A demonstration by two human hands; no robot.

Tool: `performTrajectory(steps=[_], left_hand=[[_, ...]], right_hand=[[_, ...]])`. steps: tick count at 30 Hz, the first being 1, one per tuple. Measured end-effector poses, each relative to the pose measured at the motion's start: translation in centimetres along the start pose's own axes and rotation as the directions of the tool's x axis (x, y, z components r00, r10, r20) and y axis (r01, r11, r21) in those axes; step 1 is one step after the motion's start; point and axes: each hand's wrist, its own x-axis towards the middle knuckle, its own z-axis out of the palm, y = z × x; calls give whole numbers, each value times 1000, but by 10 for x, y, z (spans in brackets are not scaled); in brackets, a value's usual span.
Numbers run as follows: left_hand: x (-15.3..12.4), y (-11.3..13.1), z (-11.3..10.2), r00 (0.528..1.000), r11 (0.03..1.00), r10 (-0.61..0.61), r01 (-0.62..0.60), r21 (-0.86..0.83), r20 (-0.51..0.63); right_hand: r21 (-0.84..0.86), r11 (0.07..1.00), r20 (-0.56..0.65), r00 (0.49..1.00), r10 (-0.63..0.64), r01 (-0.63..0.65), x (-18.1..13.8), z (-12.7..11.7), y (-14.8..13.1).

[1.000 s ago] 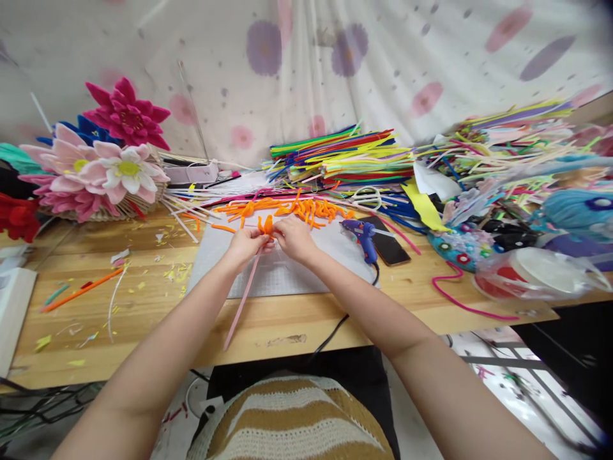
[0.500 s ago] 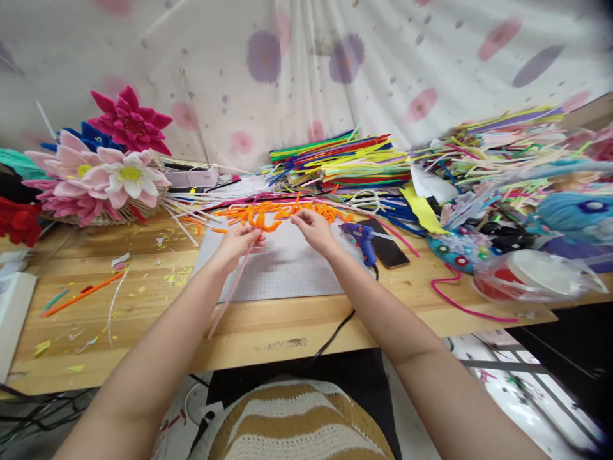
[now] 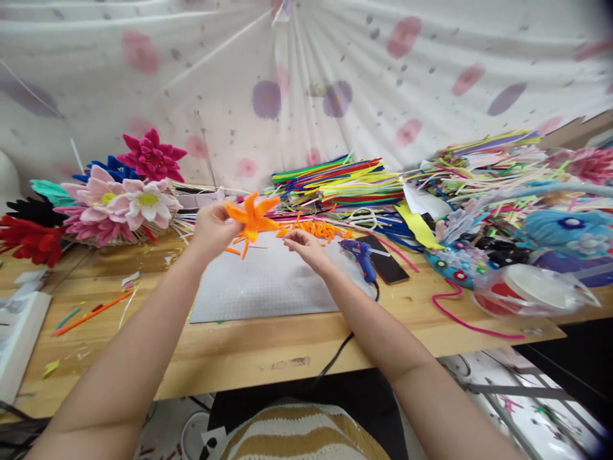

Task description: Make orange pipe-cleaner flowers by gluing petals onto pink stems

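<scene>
My left hand (image 3: pixel 215 231) is closed on an orange pipe-cleaner flower (image 3: pixel 255 216), raised over the left back part of the grey cutting mat (image 3: pixel 268 287). The flower's pointed petals spread open and face me. Its stem is hidden by the hand. To the right, my right hand (image 3: pixel 304 248) hovers over the mat with fingers loosely curled and slightly apart; I see nothing in it. Just behind that hand lies a heap of curled orange pipe-cleaner pieces (image 3: pixel 318 228). A few short orange pieces (image 3: pixel 245 248) rest on the mat below the flower.
A blue glue gun (image 3: pixel 361 255) and a phone (image 3: pixel 389 259) lie right of the mat. Behind are bundled pipe cleaners (image 3: pixel 340 182) and scissors (image 3: pixel 363 218). Finished flowers (image 3: pixel 148 201) stand at left. A clear-wrapped tub (image 3: pixel 531 287) sits at right. An orange stick (image 3: pixel 93 313) lies at left.
My left hand has lifted and turned the orange flower so its petals face me; the pale pink stem below it no longer shows. My right hand has moved slightly down, its fingers loosened. The view has tilted up.
</scene>
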Motion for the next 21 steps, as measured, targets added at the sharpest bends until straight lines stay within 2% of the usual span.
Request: performTrajectory(steps=[2, 5, 8, 10, 16, 21], left_hand=[[-19, -18, 5, 992, 997, -40, 31, 77, 121], [-38, -40, 7, 973, 991, -20, -11, 131, 232], [-45, -51, 8, 966, 989, -5, -34, 146, 260], [-46, -53, 9, 964, 985, -14, -32, 169, 266], [-49, -49, 14, 950, 976, -55, -13, 216, 306], [-51, -55, 13, 921, 960, -112, 3, 282, 373]], right_hand=[[93, 996, 73, 997, -5, -2, -5, -2, -5], [152, 988, 198, 980, -16, -14, -15, -4, -13], [124, 991, 347, 938, 7, -54, -22, 2, -21], [115, 988, 402, 914, 51, -106, -24, 8, -24], [116, 975, 383, 914, 131, -189, -21, 18, -21], [108, 984, 385, 919, 87, -139, -15, 15, -9]])
